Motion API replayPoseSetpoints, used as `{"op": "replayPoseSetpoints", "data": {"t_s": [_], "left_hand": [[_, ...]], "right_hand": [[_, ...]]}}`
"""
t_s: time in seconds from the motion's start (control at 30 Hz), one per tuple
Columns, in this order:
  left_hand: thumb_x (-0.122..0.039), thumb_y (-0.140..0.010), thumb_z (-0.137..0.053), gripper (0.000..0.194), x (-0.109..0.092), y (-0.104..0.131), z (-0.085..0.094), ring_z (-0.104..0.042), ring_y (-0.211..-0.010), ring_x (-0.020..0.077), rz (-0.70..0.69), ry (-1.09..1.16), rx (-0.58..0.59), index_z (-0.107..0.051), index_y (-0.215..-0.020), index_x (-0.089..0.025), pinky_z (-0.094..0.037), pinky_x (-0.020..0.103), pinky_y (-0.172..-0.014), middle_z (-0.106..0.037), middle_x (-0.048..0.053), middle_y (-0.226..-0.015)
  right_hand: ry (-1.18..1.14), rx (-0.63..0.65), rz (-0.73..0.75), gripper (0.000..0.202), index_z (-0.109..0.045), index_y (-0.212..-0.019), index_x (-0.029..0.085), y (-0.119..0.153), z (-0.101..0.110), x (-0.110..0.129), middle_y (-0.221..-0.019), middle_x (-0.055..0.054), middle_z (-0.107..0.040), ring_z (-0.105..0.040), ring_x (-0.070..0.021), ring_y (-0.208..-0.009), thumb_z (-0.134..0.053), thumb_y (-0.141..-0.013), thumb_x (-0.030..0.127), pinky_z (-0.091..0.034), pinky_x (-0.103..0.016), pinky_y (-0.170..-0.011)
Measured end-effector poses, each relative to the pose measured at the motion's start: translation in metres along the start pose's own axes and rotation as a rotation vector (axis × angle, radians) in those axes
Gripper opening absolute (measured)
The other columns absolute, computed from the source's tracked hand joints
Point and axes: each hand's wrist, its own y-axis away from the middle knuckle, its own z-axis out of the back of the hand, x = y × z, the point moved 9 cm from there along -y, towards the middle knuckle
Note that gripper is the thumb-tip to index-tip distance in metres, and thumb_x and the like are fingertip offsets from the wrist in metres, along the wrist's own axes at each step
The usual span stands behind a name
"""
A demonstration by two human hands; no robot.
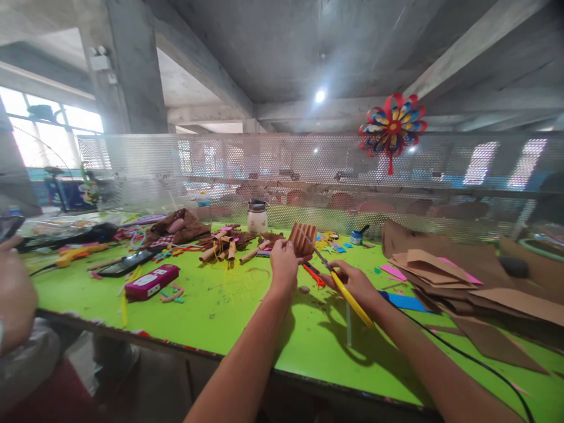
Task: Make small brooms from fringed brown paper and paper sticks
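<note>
Above the green table, my left hand (284, 258) pinches a small piece of brown corrugated cardboard (303, 238), ridged side facing me. My right hand (352, 282) grips yellow-handled scissors (352, 296), whose metal blades point up and left against the cardboard's right side. Whether the blades have cut into it I cannot tell. Below the hands lie a red-orange tool (314, 275) and a small brownish lump (304, 289).
Brown paper sheets (423, 267) pile up at the right, with a black cable (467, 358) before them. Left lie rolled cardboard tubes (231, 249), a magenta box (152, 282), a phone (130, 262) and a glue gun (81, 254). Another person's arm (17, 294) is at far left. A perforated screen (282, 176) stands behind.
</note>
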Motion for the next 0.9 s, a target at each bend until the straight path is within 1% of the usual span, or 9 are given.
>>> {"op": "replayPoseSetpoints", "data": {"t_s": [0.13,0.33,0.47,0.67,0.8,0.9], "left_hand": [[-0.017,-0.080,-0.047,0.002,-0.0011,0.0013,-0.0003,-0.063,-0.068,0.0155,0.005,0.011,0.001,-0.046,-0.081,-0.015,-0.053,0.023,-0.048,-0.044,-0.001,-0.069],[-0.017,-0.080,-0.048,0.003,0.0001,0.0003,-0.0001,-0.063,-0.065,0.0161,0.004,0.009,0.014,-0.046,-0.082,-0.016,-0.053,0.024,-0.046,-0.047,0.000,-0.068],[-0.016,-0.080,-0.047,0.002,-0.0010,0.0010,-0.0006,-0.063,-0.064,0.0159,-0.002,0.002,0.027,-0.046,-0.080,-0.016,-0.053,0.024,-0.046,-0.046,0.000,-0.068],[-0.015,-0.080,-0.047,0.001,-0.0032,0.0016,0.0001,-0.060,-0.057,0.0121,-0.011,0.004,0.016,-0.047,-0.080,-0.015,-0.055,0.026,-0.049,-0.043,-0.003,-0.064],[-0.016,-0.079,-0.048,0.003,-0.0068,0.0025,0.0004,-0.055,-0.052,0.0092,-0.040,0.008,0.013,-0.047,-0.077,-0.015,-0.056,0.027,-0.052,-0.040,-0.004,-0.062],[-0.016,-0.079,-0.047,0.003,-0.0074,0.0021,0.0002,-0.053,-0.051,0.0078,-0.048,0.005,0.017,-0.048,-0.076,-0.015,-0.056,0.027,-0.053,-0.038,-0.005,-0.061]], "right_hand": [[0.002,0.039,0.017,0.042,-0.060,-0.092,0.017,0.0007,-0.0014,0.0043,-0.054,0.004,-0.050,-0.041,-0.0111,-0.051,-0.060,-0.069,0.052,-0.032,-0.023,-0.050],[-0.033,0.041,0.018,0.040,-0.060,-0.091,0.018,0.0028,-0.0004,0.0046,-0.054,0.004,-0.050,-0.041,-0.0110,-0.050,-0.061,-0.069,0.051,-0.032,-0.022,-0.049],[-0.016,0.020,0.013,0.039,-0.061,-0.090,0.018,0.0032,0.0021,0.0041,-0.053,0.004,-0.050,-0.042,-0.0112,-0.050,-0.062,-0.068,0.050,-0.032,-0.022,-0.049],[-0.013,0.031,0.003,0.039,-0.061,-0.089,0.018,0.0032,0.0020,0.0038,-0.052,0.004,-0.049,-0.040,-0.0107,-0.049,-0.061,-0.069,0.051,-0.031,-0.022,-0.048],[-0.034,0.041,-0.005,0.042,-0.061,-0.088,0.018,0.0025,0.0000,0.0021,-0.055,0.003,-0.053,-0.044,-0.0113,-0.050,-0.061,-0.067,0.054,-0.032,-0.022,-0.048],[-0.040,0.020,0.002,0.044,-0.061,-0.086,0.018,0.0014,-0.0004,0.0012,-0.053,0.003,-0.051,-0.043,-0.0111,-0.048,-0.060,-0.067,0.057,-0.031,-0.022,-0.046]]}}
